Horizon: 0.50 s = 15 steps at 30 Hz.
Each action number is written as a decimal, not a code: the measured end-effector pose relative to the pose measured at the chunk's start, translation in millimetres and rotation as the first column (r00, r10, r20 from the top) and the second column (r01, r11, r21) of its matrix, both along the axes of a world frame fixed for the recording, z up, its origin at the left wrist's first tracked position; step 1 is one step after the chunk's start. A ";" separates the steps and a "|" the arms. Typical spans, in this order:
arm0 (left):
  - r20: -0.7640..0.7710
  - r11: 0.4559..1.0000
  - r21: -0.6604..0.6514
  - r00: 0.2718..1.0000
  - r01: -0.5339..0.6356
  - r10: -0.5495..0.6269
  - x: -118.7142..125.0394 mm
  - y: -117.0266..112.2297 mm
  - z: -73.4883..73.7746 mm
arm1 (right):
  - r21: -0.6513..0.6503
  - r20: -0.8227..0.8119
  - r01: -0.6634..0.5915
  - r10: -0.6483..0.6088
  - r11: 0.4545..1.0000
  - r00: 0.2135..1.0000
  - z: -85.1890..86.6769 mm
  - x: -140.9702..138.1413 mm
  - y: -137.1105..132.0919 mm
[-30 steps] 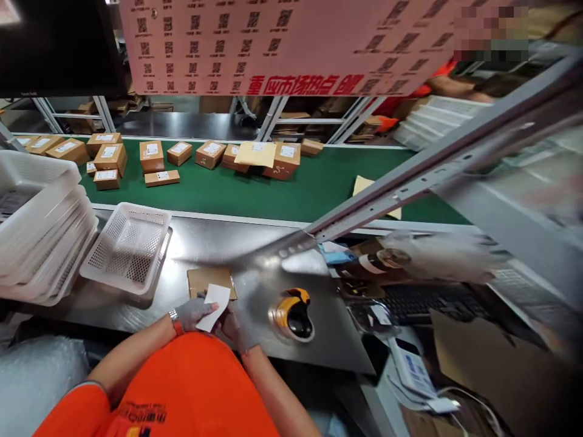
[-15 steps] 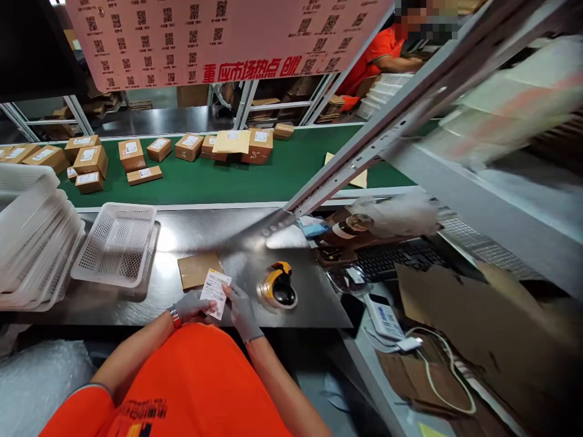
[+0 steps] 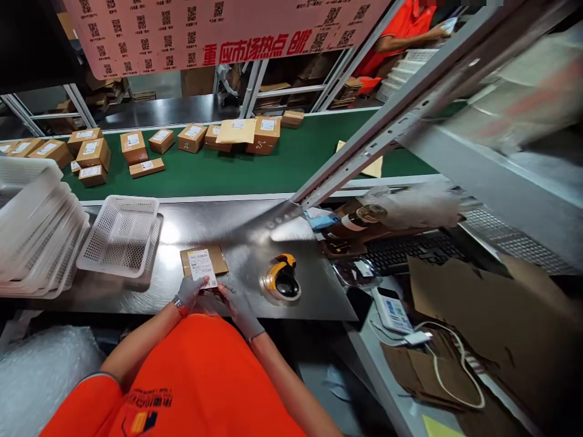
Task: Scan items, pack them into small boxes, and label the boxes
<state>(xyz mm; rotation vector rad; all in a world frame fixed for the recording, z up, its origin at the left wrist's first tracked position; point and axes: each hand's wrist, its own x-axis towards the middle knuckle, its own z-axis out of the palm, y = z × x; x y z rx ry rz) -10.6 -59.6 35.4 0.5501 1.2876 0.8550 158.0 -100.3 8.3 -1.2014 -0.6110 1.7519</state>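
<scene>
"One head view: what just changed?"

"The printed label [image 3: 201, 266] has shifted from one corner of the cardboard parcel [image 3: 219, 260] to its left half, overhanging the near edge; the two seem to be getting lined up."

"Grip?"

"Left hand [image 3: 190, 293] pinches the label's lower edge. Whether the right hand [image 3: 239, 306] touches it, I can't tell."

"Its look?"

"White, flat, dark print, small code near one corner."

Printed label over flat brown carton.
Printed label [image 3: 203, 265]: white, upright rectangle, slightly skewed, print facing up, square code at lower right; near end overhangs the carton. Brown carton [image 3: 219, 260]: thin, lying flat on the metal bench [image 3: 246, 224], left part covered. Adhesion: cannot tell.
</scene>
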 end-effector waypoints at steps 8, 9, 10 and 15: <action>0.077 0.999 -0.023 0.996 -0.044 0.046 5.5 4.9 1.5 | -0.002 -0.013 0.029 -0.029 1.000 0.999 4.4 3.5 3.9; 0.078 0.999 -0.021 0.996 -0.042 0.044 6.1 5.5 2.3 | 0.003 -0.016 0.023 -0.023 1.000 1.000 4.9 4.0 4.4; 0.074 0.999 -0.021 0.997 -0.032 0.033 6.7 6.1 3.2 | 0.014 -0.015 0.014 -0.014 1.000 1.000 5.5 4.6 4.8; 0.006 0.997 -0.042 0.998 0.066 -0.065 9.8 9.5 7.5 | 0.061 0.024 0.024 -0.025 0.998 0.999 7.0 8.1 6.0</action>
